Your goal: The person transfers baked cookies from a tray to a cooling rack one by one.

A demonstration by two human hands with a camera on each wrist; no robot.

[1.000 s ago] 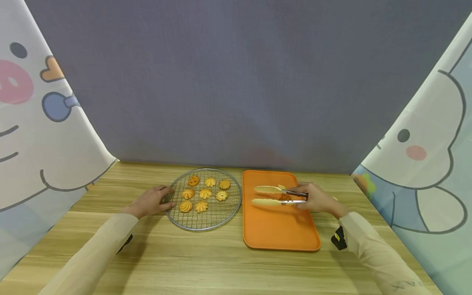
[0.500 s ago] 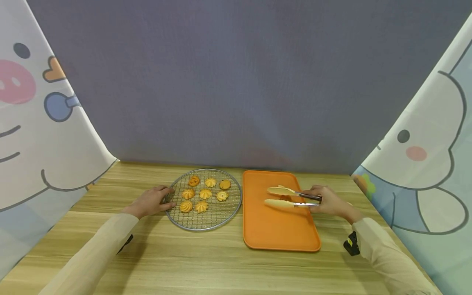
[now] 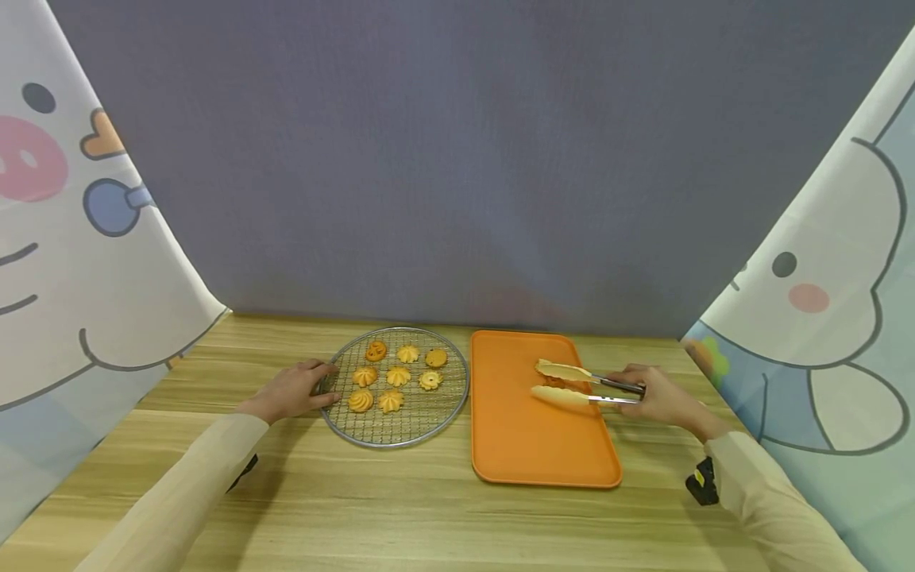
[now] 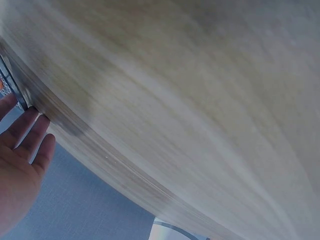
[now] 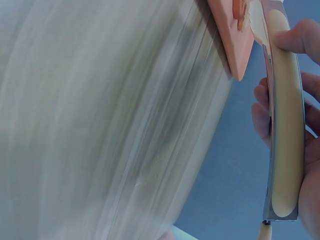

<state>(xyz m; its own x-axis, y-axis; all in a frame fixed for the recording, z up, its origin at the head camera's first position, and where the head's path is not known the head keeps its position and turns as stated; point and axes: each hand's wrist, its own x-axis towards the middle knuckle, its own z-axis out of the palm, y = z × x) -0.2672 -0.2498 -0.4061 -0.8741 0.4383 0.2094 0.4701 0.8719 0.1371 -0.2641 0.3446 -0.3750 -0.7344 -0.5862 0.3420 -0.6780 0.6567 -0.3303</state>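
Note:
In the head view my left hand rests at the left rim of a round wire cooling rack. Its fingers are spread fairly straight in the left wrist view, fingertips right at the rim. Several small cookies lie on the rack in loose rows. My right hand grips the metal handles of a pair of tongs with cream tips. The tongs reach over the right side of an orange tray, tips apart. A reddish-brown cookie shows between the tips, partly hidden by them.
The rack and tray stand side by side on a wood-grain table. A grey fabric panel rises behind the table, with cartoon-printed panels at both sides.
My right hand has drawn the tongs to the right and slightly toward me, so the tips are now at the brown cookie. My left hand and the rack have stayed still.

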